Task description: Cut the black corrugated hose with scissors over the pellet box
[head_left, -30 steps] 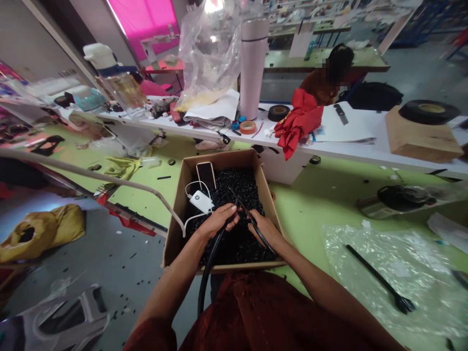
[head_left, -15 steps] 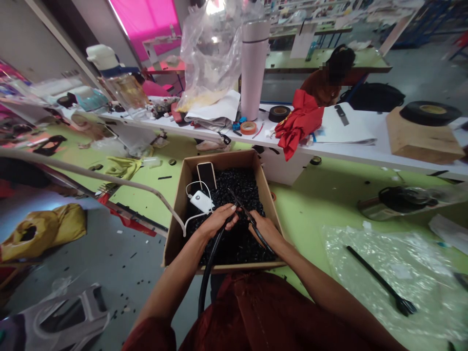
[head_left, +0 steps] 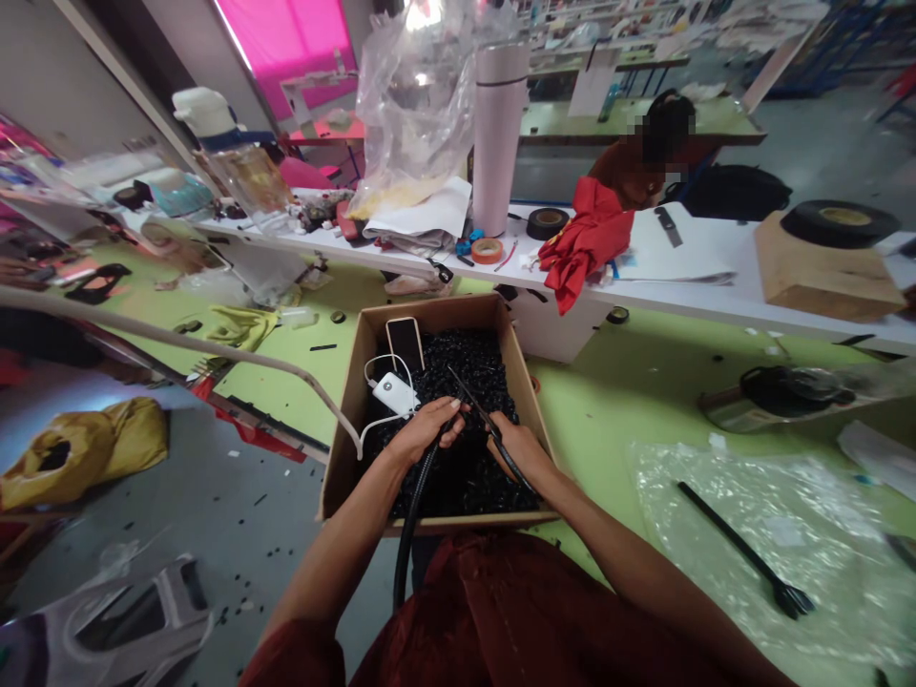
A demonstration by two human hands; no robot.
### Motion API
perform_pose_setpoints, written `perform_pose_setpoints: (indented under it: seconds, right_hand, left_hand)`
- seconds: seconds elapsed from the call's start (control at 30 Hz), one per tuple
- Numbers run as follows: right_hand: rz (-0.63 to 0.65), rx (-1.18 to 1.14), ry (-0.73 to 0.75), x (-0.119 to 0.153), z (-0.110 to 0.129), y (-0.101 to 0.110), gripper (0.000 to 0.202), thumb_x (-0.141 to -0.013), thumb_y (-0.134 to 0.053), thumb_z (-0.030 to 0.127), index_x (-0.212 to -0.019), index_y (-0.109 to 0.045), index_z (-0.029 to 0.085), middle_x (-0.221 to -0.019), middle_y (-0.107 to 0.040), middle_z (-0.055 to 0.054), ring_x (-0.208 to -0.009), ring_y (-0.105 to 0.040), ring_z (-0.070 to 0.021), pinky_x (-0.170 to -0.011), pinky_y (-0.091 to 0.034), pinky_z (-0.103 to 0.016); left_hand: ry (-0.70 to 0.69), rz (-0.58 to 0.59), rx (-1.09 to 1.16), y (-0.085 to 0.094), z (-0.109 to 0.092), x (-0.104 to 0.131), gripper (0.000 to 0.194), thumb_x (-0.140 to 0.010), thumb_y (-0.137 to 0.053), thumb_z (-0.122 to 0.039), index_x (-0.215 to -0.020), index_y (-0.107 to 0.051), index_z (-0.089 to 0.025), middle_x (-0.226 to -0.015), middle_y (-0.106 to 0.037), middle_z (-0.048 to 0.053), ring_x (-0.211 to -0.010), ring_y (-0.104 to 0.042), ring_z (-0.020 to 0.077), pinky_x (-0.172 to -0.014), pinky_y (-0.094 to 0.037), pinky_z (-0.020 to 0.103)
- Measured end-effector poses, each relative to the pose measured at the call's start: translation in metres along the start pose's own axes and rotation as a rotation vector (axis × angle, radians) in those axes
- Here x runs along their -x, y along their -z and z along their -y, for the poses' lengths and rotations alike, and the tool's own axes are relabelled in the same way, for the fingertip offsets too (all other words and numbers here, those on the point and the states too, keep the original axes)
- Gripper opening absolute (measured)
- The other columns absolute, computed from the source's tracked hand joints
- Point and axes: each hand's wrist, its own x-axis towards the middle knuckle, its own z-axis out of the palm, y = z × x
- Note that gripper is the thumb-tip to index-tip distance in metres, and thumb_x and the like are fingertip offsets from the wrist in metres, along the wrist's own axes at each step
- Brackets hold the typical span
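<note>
My left hand (head_left: 434, 426) is closed round a long black ribbed tube (head_left: 413, 525), which hangs down over the box's near edge toward my lap. In my right hand (head_left: 520, 450) is a pair of dark scissors (head_left: 476, 401), with the blades pointing up and left, close to my left fingertips. Both hands are over a cardboard box (head_left: 436, 311) filled with small black pieces (head_left: 493, 367). A phone (head_left: 405, 343) leans at the box's far left, and a white power bank (head_left: 393, 392) with a white cable lies below it. The tube's end is hidden by my fingers.
Behind the box runs a white shelf (head_left: 673, 272) holding a pink flask (head_left: 497, 143), tape rolls and a red cloth (head_left: 587, 243). A plastic sheet (head_left: 687, 572) with a black brush-like piece (head_left: 744, 544) lies at right. Another person (head_left: 644, 157) sits beyond the shelf.
My hands and the scissors hold nearly the same place over the box. The hanging part of the tube has shifted slightly to the right.
</note>
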Motion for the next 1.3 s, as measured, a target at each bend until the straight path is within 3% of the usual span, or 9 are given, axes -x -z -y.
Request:
perform_pose_setpoints:
  seconds: [0.23, 0.47, 0.57, 0.73, 0.9, 1.03, 1.17, 1.3]
  right_hand:
    - [-0.01, 0.017, 0.021, 0.0007, 0.0014, 0.0035, 0.018, -0.08, -0.047, 0.016, -0.094, -0.056, 0.023, -0.065, -0.062, 0.0, -0.063, -0.061, -0.0167, -0.06, -0.037, -0.022]
    - [-0.033, -0.031, 0.032, -0.0004, 0.0018, 0.0075, 0.015, -0.083, -0.049, 0.028, -0.094, -0.056, 0.023, -0.074, -0.065, -0.002, -0.07, -0.065, -0.0191, -0.066, -0.042, -0.025]
    - [-0.074, -0.109, 0.032, 0.0006, 0.0011, 0.0079, 0.017, -0.083, -0.048, 0.033, -0.094, -0.055, 0.022, -0.075, -0.064, -0.002, -0.07, -0.065, -0.0188, -0.066, -0.044, -0.026]
    - [-0.059, -0.22, 0.033, 0.0034, 0.0001, 0.0086, 0.019, -0.083, -0.048, 0.037, -0.093, -0.054, 0.023, -0.059, -0.055, 0.004, -0.052, -0.057, -0.0147, -0.054, -0.043, -0.024]
    - [-0.016, -0.274, 0.013, 0.0038, -0.0003, 0.0093, 0.02, -0.083, -0.047, 0.038, -0.095, -0.053, 0.023, -0.051, -0.049, 0.006, -0.044, -0.051, -0.0131, -0.048, -0.04, -0.023]
    - [-0.029, -0.298, 0.018, 0.0027, -0.0037, 0.0069, 0.021, -0.082, -0.048, 0.039, -0.095, -0.054, 0.023, -0.052, -0.05, 0.006, -0.044, -0.05, -0.0123, -0.047, -0.04, -0.023]
    - [-0.027, -0.304, 0.015, 0.0026, -0.006, 0.0052, 0.024, -0.083, -0.049, 0.041, -0.097, -0.054, 0.023, -0.053, -0.05, 0.006, -0.044, -0.049, -0.0119, -0.047, -0.04, -0.023]
    - [-0.022, -0.299, 0.007, 0.0032, -0.004, 0.0073, 0.023, -0.083, -0.049, 0.04, -0.098, -0.055, 0.023, -0.053, -0.051, 0.006, -0.044, -0.049, -0.0119, -0.047, -0.04, -0.023]
  left_hand:
    - [-0.011, -0.006, 0.038, 0.0038, -0.0025, 0.0003, 0.045, -0.076, -0.064, -0.049, -0.098, -0.057, -0.01, -0.061, -0.049, -0.004, -0.04, -0.033, 0.0014, -0.039, -0.022, 0.017]
    - [-0.066, 0.006, 0.108, 0.0025, -0.0078, 0.0044, 0.056, -0.079, -0.062, -0.048, -0.121, -0.052, -0.012, -0.062, -0.047, -0.004, -0.042, -0.034, 0.002, -0.041, -0.023, 0.017]
    - [-0.072, 0.006, 0.132, 0.0026, -0.0096, 0.0053, 0.053, -0.08, -0.061, -0.047, -0.119, -0.052, -0.012, -0.06, -0.045, -0.005, -0.041, -0.032, 0.0019, -0.041, -0.02, 0.016]
    - [-0.085, 0.023, 0.176, 0.0049, -0.0091, 0.0031, 0.038, -0.079, -0.056, -0.037, -0.108, -0.051, -0.013, -0.06, -0.047, -0.004, -0.041, -0.034, 0.0037, -0.04, -0.02, 0.017]
    - [-0.099, 0.032, 0.14, 0.0051, -0.006, 0.0016, 0.029, -0.077, -0.058, -0.028, -0.098, -0.054, -0.008, -0.068, -0.057, 0.002, -0.044, -0.039, 0.0043, -0.043, -0.026, 0.02]
    - [-0.105, 0.052, 0.127, 0.0033, -0.006, 0.0038, 0.045, -0.078, -0.065, -0.035, -0.113, -0.054, -0.009, -0.081, -0.061, 0.005, -0.051, -0.046, 0.0043, -0.048, -0.031, 0.02]
    - [-0.093, 0.052, 0.129, 0.003, -0.0069, 0.0051, 0.063, -0.079, -0.064, -0.045, -0.129, -0.044, -0.013, -0.072, -0.058, 0.001, -0.048, -0.046, 0.0058, -0.046, -0.031, 0.021]
    - [-0.083, 0.052, 0.132, 0.0023, -0.0072, 0.0047, 0.059, -0.078, -0.064, -0.046, -0.125, -0.046, -0.014, -0.064, -0.05, -0.004, -0.044, -0.039, 0.004, -0.042, -0.026, 0.018]
